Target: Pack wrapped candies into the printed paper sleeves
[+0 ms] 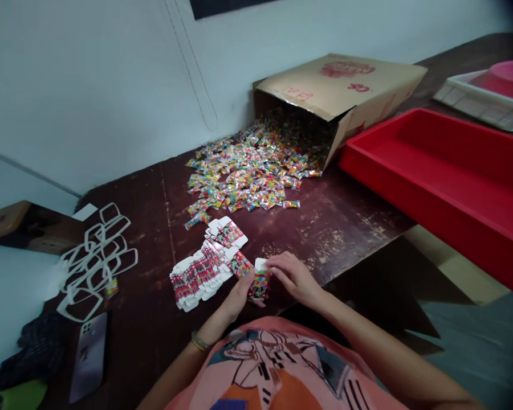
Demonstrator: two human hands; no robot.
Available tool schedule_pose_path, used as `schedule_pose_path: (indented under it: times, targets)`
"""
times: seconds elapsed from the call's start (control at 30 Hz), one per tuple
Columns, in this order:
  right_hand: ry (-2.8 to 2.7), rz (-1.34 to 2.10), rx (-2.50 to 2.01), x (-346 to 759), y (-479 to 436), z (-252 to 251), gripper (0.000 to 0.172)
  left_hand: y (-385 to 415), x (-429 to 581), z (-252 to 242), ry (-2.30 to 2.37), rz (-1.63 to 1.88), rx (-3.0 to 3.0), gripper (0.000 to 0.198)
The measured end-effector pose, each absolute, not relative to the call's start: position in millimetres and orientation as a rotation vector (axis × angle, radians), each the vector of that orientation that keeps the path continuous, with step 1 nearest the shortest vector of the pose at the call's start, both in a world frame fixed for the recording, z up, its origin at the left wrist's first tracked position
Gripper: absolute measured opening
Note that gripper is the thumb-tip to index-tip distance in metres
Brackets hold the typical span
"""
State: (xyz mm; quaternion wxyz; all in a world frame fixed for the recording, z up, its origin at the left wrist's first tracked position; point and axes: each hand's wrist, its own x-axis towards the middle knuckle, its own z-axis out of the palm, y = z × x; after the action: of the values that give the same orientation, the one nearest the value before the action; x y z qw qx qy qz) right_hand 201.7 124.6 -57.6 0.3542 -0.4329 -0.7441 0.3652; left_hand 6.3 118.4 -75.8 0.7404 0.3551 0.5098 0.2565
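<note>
Near the table's front edge, my left hand (240,291) is closed round a small printed candy box (260,285) with a colourful pattern. The fingers of my right hand (294,274) pinch the white flap at the top of that same box. Just left of my hands lies a fanned row of flat, folded candy boxes (200,275), pink and white along their edges. Beyond them spreads a heap of small wrapped candies (248,171) in clear wrappers with bright colours. What the box holds inside is hidden.
A tipped cardboard carton (342,85) opens toward the candy heap. At right, a red tray (448,171) overhangs the table edge, with a white basket (483,99) behind it. Pale plastic frames (98,256), a phone (89,356) and a brown box (38,228) lie at left.
</note>
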Motion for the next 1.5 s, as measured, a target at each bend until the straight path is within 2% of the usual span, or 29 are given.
schedule_pose_path:
  times: [0.13, 0.2, 0.3, 0.37, 0.43, 0.57, 0.67, 0.77, 0.9, 1.1, 1.3, 1.43, 1.5]
  targets:
    - [-1.842, 1.008, -1.129, 200.5, 124.4, -61.8, 0.020, 118.6, 13.1, -76.7, 1.130, 0.581, 0.727, 0.067]
    - [-1.508, 1.206, -1.166, 198.7, 123.9, -67.8, 0.022, 118.8, 16.0, -76.0, 1.118, 0.574, 0.694, 0.065]
    - [-1.090, 1.643, -1.125, 196.1, 123.4, -78.7, 0.035, 119.0, 18.7, -74.7, 1.100, 0.579, 0.721, 0.060]
    - [-1.016, 1.855, -1.048, 195.7, 124.3, -82.9, 0.043, 119.1, 19.5, -74.5, 1.091, 0.578, 0.819, 0.054]
    - [-1.095, 1.904, -1.024, 197.2, 126.9, -82.0, 0.044, 120.1, 19.7, -74.2, 1.090, 0.561, 0.978, 0.047]
    - [-1.653, 1.578, -0.985, 203.7, 132.9, -65.9, 0.024, 125.6, 19.3, -70.6, 1.108, 0.536, 1.160, 0.032]
    - [-1.861, 1.334, -0.890, 205.3, 133.8, -52.4, 0.026, 130.7, 19.4, -66.1, 1.093, 0.536, 1.069, 0.031]
    - [-1.754, 1.306, -0.963, 202.8, 135.0, -48.0, 0.030, 132.9, 17.7, -64.1, 1.047, 0.568, 0.984, 0.033]
    - [-1.660, 1.306, -1.046, 199.1, 135.4, -55.4, 0.026, 129.1, 10.6, -65.1, 0.849, 0.541, 0.853, 0.040]
    - [-1.751, 1.102, -1.082, 200.5, 110.1, -71.5, 0.027, 116.4, 15.0, -70.0, 0.857, 0.470, 0.754, 0.041]
    - [-1.348, 1.382, -1.283, 212.0, 99.9, -79.1, 0.033, 114.3, 32.8, -75.1, 0.795, 0.474, 0.754, 0.048]
    - [-1.506, 1.091, -1.262, 205.2, 96.3, -84.7, 0.023, 115.9, 32.9, -76.0, 0.798, 0.449, 0.697, 0.052]
    - [-1.559, 1.066, -1.241, 204.4, 94.4, -84.0, 0.024, 114.1, 33.5, -77.4, 0.801, 0.439, 0.662, 0.054]
